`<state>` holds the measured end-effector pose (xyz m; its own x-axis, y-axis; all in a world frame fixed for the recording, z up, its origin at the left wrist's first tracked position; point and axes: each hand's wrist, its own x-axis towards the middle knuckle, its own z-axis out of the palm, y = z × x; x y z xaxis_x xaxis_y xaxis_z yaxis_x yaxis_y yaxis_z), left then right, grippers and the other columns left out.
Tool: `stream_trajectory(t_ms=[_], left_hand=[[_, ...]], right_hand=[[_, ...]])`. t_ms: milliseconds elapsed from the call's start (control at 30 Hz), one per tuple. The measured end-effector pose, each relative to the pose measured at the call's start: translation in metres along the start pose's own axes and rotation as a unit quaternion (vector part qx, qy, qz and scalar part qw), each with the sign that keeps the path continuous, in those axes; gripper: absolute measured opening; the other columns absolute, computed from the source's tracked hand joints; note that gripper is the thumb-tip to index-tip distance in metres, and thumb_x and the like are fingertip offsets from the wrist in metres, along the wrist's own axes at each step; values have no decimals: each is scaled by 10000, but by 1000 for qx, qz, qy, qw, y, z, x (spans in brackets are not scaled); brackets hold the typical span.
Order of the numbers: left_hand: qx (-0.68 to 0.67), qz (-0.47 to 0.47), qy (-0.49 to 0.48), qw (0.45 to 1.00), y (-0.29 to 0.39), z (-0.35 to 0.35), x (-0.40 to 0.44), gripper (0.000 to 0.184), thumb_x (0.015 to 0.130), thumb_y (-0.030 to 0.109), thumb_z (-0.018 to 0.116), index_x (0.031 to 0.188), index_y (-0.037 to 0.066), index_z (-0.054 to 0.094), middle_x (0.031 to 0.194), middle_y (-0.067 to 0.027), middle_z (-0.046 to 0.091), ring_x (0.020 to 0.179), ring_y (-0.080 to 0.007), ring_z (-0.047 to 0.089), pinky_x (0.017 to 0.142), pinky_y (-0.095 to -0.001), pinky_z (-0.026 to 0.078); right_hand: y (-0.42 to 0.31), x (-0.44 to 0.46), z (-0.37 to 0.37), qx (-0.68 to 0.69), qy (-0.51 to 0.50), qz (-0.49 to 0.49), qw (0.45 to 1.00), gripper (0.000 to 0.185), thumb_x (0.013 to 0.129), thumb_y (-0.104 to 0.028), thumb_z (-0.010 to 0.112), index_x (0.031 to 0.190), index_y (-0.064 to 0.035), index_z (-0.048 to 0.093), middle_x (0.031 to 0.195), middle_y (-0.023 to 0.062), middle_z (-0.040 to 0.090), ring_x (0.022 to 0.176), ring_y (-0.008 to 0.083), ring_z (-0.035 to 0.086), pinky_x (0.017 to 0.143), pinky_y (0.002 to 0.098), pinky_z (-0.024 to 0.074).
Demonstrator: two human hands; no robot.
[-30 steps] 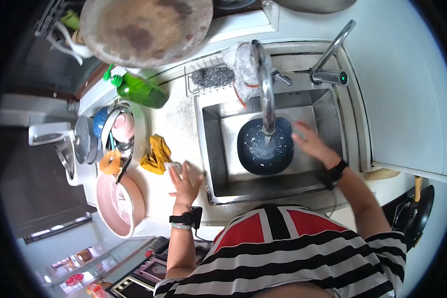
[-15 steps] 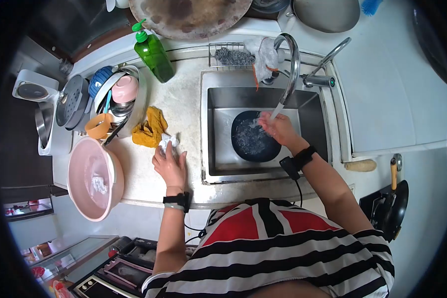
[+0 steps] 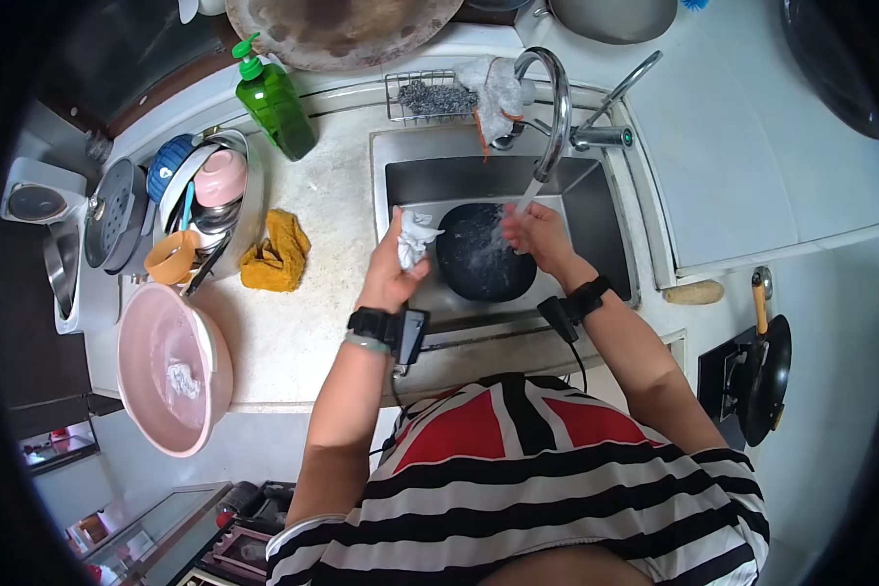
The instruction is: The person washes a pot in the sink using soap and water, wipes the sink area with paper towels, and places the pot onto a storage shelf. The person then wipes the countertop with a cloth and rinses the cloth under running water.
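My left hand point(image 3: 397, 266) holds a crumpled white cloth point(image 3: 417, 240) over the left edge of the sink point(image 3: 439, 181). My right hand point(image 3: 540, 237), empty with its fingers apart, is under the stream from the curved chrome faucet point(image 3: 562, 107). Beneath my hands a dark round basin point(image 3: 479, 269) with water in it stands in the sink. A mustard-yellow cloth point(image 3: 276, 256) lies on the counter left of the sink.
On the left are a pink tub point(image 3: 210, 342) with a white cloth in water, a bowl of dishes point(image 3: 249, 205) and a green pump bottle point(image 3: 278, 115). Behind the sink is a wire rack point(image 3: 396, 98); at the right hangs a black pan point(image 3: 767, 376).
My left hand has picked the white cloth up off the counter and moved right to the sink. My right hand has come from the basin's right side into the water stream.
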<state>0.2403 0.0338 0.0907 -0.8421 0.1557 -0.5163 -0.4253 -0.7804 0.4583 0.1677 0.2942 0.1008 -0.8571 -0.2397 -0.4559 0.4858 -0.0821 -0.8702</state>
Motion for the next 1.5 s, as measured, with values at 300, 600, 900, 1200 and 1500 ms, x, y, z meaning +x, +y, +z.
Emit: stream_trajectory(t_ms=[300,600,900,1200,1500], left_hand=[[-99,-46,-65,992,-51,61,57,346,904,368,582,1094,83,535,931,-89,578,847,-211,559,887,-481,485],[435,362,-147,811,-125,71,128,295,829,168,648,1063,25,540,934,-113,605,827,-275,609,730,-357,510],[467,226,6,855,-133,86,139,224,932,229,414,1006,67,550,867,-121,591,743,-260,581,581,-359,473],[-111,-83,-6,990,-95,97,100,242,966,337,429,976,114,523,881,-66,555,707,-189,557,612,-375,497],[286,253,-198,903,-126,65,137,248,955,277,501,1053,51,534,913,-71,588,753,-172,587,584,-239,493]], right_hand=[[7,-2,-2,-57,104,-19,993,201,924,-102,508,1102,-40,577,948,45,624,834,119,592,702,266,483],[13,2,-30,-135,78,-125,980,360,974,-270,477,1227,-17,521,1057,6,577,936,84,518,813,247,426],[17,-13,-26,-118,115,-73,984,477,974,-349,454,1342,-48,420,1257,77,515,1071,160,522,866,330,434],[16,-14,-26,-82,140,-75,984,447,967,-347,477,1308,-58,457,1086,23,558,910,107,527,751,277,441],[7,4,-33,-170,153,-169,959,410,957,-358,494,1265,-89,514,1024,-10,574,863,81,525,718,254,440]])
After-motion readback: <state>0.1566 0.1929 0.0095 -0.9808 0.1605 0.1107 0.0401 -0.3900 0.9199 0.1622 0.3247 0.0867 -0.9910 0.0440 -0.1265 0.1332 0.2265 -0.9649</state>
